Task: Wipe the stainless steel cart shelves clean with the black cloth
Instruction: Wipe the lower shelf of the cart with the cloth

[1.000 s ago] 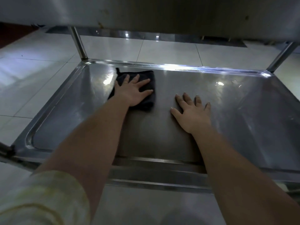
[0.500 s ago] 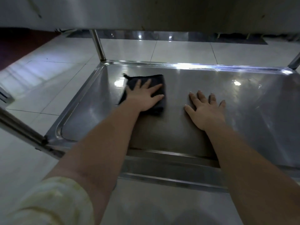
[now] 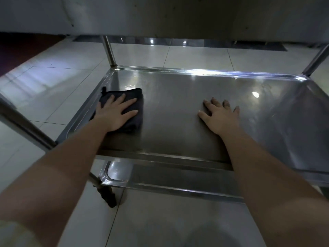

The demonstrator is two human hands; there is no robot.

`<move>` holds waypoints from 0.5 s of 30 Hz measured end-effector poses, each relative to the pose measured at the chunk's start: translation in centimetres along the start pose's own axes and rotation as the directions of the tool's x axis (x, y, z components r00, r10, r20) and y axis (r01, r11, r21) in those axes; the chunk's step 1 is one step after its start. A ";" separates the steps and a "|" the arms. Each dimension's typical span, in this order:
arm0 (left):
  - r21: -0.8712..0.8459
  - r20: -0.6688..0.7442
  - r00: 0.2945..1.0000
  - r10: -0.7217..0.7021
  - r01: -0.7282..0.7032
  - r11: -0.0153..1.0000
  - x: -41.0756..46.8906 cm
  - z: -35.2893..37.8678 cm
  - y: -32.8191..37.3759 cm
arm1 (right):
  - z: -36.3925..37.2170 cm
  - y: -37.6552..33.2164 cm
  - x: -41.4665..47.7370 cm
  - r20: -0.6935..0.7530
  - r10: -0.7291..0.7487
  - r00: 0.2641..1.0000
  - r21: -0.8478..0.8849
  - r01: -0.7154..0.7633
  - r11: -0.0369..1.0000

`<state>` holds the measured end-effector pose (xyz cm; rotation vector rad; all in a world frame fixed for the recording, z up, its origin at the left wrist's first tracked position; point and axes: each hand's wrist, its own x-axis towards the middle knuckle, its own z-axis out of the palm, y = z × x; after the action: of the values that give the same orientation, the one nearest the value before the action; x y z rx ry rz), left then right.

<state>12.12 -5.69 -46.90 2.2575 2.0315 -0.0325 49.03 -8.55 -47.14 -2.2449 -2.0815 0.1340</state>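
A folded black cloth (image 3: 137, 97) lies flat on the stainless steel cart shelf (image 3: 178, 97), close to its left rim. My left hand (image 3: 116, 114) presses down on the cloth with fingers spread. My right hand (image 3: 219, 115) rests palm-down on the bare shelf to the right, fingers apart, holding nothing. The shelf surface shines with light reflections near its far edge.
An upper shelf (image 3: 160, 15) hangs low overhead. Upright posts stand at the far left corner (image 3: 108, 50), far right corner (image 3: 315, 61) and near left (image 3: 26, 129). A lower shelf (image 3: 160, 179) and a caster wheel (image 3: 107, 196) show below. White tiled floor (image 3: 53, 86) surrounds the cart.
My left hand has slid the cloth leftward and nearer along the shelf, to the left rim. My right hand stays planted. The view has shifted left.
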 end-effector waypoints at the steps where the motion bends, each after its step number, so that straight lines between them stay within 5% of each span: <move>1: 0.008 0.002 1.000 -0.023 0.023 1.000 -0.5 0.0 -1.2 | -0.1 -0.1 -0.1 -0.009 -0.002 1.000 -0.017 0.002 1.000; 9: 0.016 0.012 0.999 -0.041 0.040 0.999 -1.0 0.0 -0.7 | -0.3 -0.9 -2.0 0.209 0.049 0.977 -0.020 -0.046 0.999; 15: 0.020 0.018 1.000 -0.023 0.023 1.000 -1.5 0.0 3.2 | 0.9 -1.0 -5.2 0.078 0.001 0.997 -0.089 0.006 0.996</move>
<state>15.14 -7.49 -46.56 2.2372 2.0571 -0.0749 47.50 -13.68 -47.88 -2.3240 -2.1703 0.1336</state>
